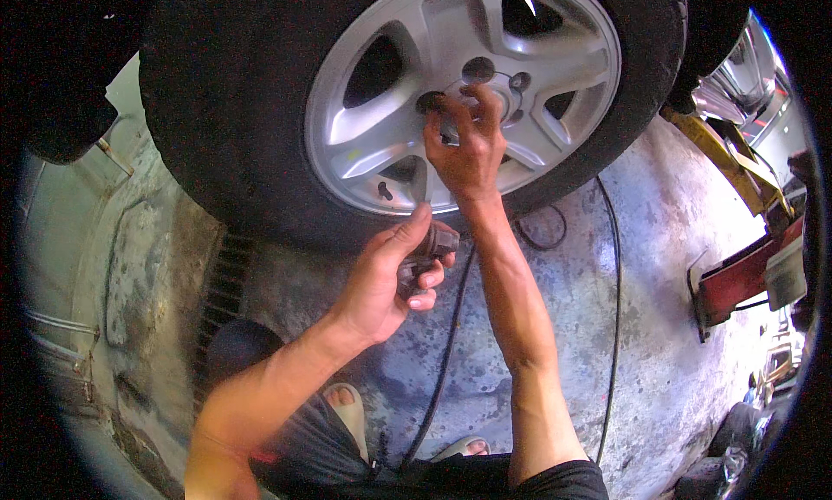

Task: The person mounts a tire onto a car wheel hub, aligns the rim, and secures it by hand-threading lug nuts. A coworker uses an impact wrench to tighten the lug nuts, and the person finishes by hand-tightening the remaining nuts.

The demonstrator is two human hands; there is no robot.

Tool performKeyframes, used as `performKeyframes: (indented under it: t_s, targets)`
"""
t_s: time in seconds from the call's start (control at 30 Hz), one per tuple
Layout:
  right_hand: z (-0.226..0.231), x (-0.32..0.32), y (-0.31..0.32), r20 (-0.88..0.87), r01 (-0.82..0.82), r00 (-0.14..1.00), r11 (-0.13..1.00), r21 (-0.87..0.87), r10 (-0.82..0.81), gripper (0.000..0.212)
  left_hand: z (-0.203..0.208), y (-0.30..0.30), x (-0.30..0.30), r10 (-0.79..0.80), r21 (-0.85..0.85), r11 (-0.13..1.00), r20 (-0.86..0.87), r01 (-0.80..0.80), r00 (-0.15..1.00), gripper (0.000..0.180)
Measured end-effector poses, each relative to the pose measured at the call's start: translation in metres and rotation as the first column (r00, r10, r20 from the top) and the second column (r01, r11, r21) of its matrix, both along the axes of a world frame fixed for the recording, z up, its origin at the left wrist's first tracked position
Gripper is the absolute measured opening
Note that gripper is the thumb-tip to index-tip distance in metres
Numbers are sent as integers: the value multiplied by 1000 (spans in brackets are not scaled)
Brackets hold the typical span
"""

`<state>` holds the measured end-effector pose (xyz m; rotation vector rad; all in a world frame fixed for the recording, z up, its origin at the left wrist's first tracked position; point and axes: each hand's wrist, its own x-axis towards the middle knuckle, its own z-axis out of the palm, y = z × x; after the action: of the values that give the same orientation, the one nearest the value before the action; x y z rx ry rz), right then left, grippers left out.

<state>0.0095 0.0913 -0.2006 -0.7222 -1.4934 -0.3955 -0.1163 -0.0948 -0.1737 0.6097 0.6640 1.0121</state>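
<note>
The right hand [468, 145] pinches at the alloy wheel's [464, 93] hub; the left hand [390, 279] below cups dark lug nuts [431, 249] (stained concrete floor [667, 266] beneath).

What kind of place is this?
Probably a car repair garage: a car wheel hangs above a stained concrete floor, a yellow lift arm stands nearby, and black hoses cross the floor.

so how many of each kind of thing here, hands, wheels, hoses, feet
hands: 2, left hand holding lug nuts, right hand at the hub
wheels: 1, silver alloy wheel
black hoses on the floor: 2
sandalled feet: 2
total: 7
</note>
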Motion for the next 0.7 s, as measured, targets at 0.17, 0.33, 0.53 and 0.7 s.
performKeyframes:
  t_s: [0.17,0.33,0.53,0.7]
  targets:
    - [-2,-2,2,-46,22,999,999,30,-20,28,-5,6,6,-15,0,1000,-14,15,1000,54]
    - [-1,0,4,-31,-40,999,999,21,41,28,-7,8,10,-16,-16,1000,-7,16,1000,52]
    - [-4,-2,10,-63,5,998,998,67,-1,26,-7,7,8,-2,-23,1000,-36,1,999,51]
    - [-8,-1,9,-77,-41,996,997,70,46,25,-4,6,4,13,-38,999,-42,-14,999,52]
